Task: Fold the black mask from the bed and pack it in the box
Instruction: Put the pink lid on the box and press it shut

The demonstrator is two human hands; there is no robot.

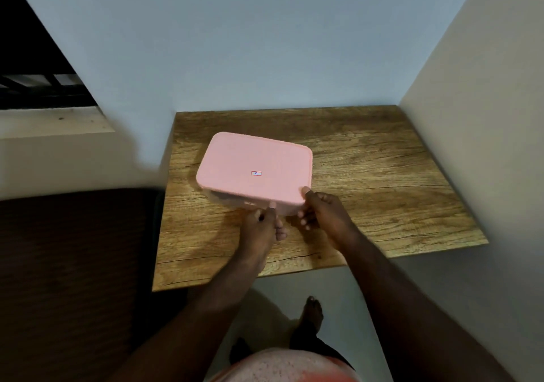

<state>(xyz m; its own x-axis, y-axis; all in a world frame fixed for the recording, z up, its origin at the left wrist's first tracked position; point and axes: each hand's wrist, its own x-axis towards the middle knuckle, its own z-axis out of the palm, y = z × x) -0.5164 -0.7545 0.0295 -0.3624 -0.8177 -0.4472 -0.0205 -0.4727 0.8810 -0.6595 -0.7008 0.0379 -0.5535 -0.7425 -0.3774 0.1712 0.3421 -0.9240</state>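
Pink speckled fabric of the wearer's shirt [282, 365] fills the bottom edge, with one bare foot [312, 312] on the pale floor [365, 287] just beyond it. Left hand [260, 224]: thumb raised against the near edge of the pink lid [256, 169], remaining fingers curled below the rim; whether they press the container body cannot be told. Right hand [322, 209]: thumb laid on top of the lid's near right corner, fingers bent under that corner, gripping it. Lid: seated on a rectangular box [219, 197], whose translucent wall shows beneath the near left edge; a small label marks the lid's centre. Box: rests on a wood-grain table [382, 181] set into a corner of pale walls. Dark brown bed surface [73, 264]: immediately left of the table. Black mask: not visible in this view.
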